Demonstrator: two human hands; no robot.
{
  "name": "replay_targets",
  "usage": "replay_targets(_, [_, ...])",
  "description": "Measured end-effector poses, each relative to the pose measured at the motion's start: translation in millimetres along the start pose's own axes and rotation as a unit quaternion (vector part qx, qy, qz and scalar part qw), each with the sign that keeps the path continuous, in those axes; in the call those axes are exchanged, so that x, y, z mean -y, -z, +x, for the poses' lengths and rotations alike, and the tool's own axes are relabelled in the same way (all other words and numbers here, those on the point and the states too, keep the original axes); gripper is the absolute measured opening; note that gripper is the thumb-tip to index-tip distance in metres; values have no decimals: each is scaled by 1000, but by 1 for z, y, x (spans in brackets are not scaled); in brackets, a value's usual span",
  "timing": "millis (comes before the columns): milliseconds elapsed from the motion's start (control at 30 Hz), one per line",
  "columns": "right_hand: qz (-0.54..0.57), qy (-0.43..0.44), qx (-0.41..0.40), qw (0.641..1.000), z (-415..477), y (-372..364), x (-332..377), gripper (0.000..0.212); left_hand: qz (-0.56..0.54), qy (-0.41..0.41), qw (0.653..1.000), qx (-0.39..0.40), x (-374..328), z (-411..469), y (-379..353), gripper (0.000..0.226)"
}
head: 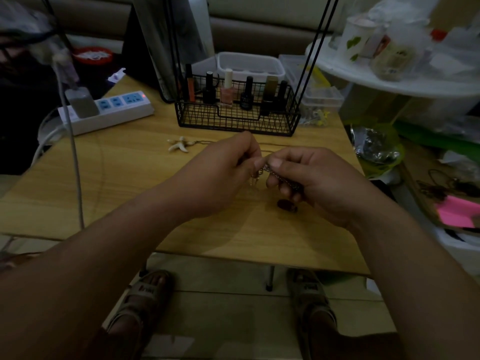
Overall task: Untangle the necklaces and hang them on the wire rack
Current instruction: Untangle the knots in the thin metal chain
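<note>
Above the middle of the wooden table (130, 183), my left hand (223, 175) and my right hand (314, 180) meet and both pinch a bunched silver chain necklace (270, 170). A dark oval pendant (287, 206) hangs below my right hand, just over the tabletop. A second necklace with a white starfish pendant (181, 144) lies on the table behind my left hand, its thin chain trailing right. The black wire rack (237, 110) stands at the back of the table, with two thin black uprights rising from it.
Several nail polish bottles (228, 89) stand in the rack's basket. A white power strip (109, 110) with a plugged-in charger and cable lies at the back left. Clear plastic boxes (322, 96) sit at the back right. A cluttered white shelf (405, 81) stands to the right.
</note>
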State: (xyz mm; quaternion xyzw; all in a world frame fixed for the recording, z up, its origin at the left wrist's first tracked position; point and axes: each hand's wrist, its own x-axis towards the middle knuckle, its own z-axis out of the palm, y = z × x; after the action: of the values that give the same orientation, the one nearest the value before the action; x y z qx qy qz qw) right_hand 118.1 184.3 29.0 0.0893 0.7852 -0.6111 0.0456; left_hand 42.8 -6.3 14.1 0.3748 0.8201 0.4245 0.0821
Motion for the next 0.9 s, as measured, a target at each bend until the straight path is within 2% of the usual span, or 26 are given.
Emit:
replay_targets(167, [11,-17,12,1000,0,-1,0,10,42,-43,998,-17,3,0,-1,8])
replay_targets(267, [39,-29,28,998,0,-3,-1,14,44,-69,996,-21,3,1,-1,7])
replay_targets(400, [22,-12,10,1000,1,-5,-2,11,45,-86,994,-53,3,2,0,5])
replay_targets(533, [11,6,-51,999,2,-8,1,12,42,-33,996,-69,3,1,-3,9])
replay_targets(633, [-57,23,-87,994,3,-12,0,10,15,6,999,-51,3,3,-5,15])
replay_targets(900, [-112,55,-99,987,0,-16,1,4,-32,39,998,-34,5,6,-3,10])
